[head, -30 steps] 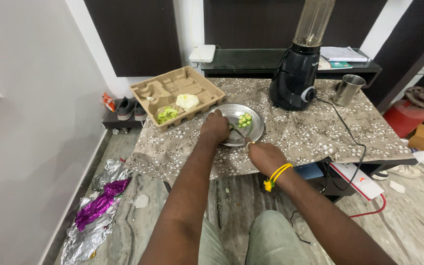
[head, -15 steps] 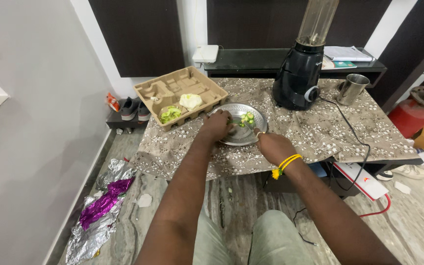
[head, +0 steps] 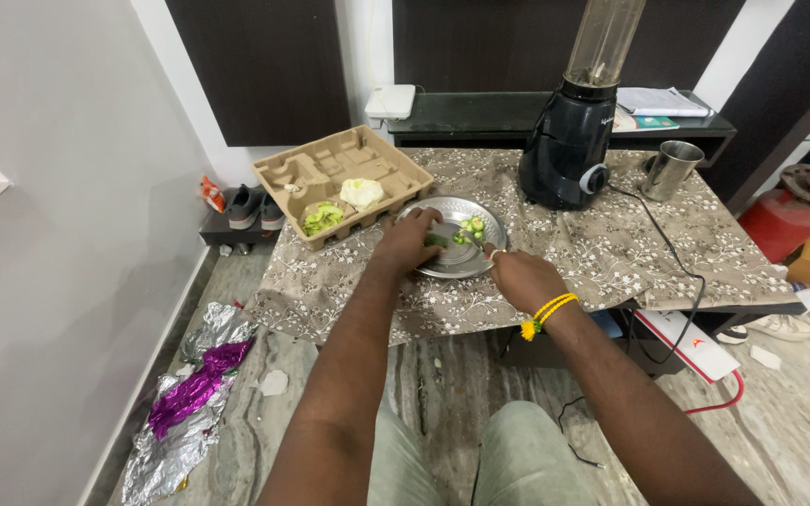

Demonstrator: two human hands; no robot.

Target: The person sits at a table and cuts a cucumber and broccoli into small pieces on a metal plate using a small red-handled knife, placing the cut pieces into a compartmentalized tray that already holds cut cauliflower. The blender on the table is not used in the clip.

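Grey marble floor (head: 442,394) lies nearest, with crumpled foil (head: 189,403) at its left. Beyond it, on the patterned cloth of the table (head: 611,262), the right hand (head: 522,278) rests curled at the steel plate (head: 457,251), its grip unclear, while the left hand (head: 410,242) presses closed on a green vegetable piece (head: 436,241). Farther back stand a cardboard tray (head: 339,178), a blender (head: 578,131) and a steel cup (head: 672,169).

Wall (head: 58,234): plain grey, frame left | Panels (head: 264,66): dark, top | Floor (head: 442,384): grey marble, bottom | Shelf (head: 480,112): dark, upper centre | Table (head: 611,262): floral cloth, centre
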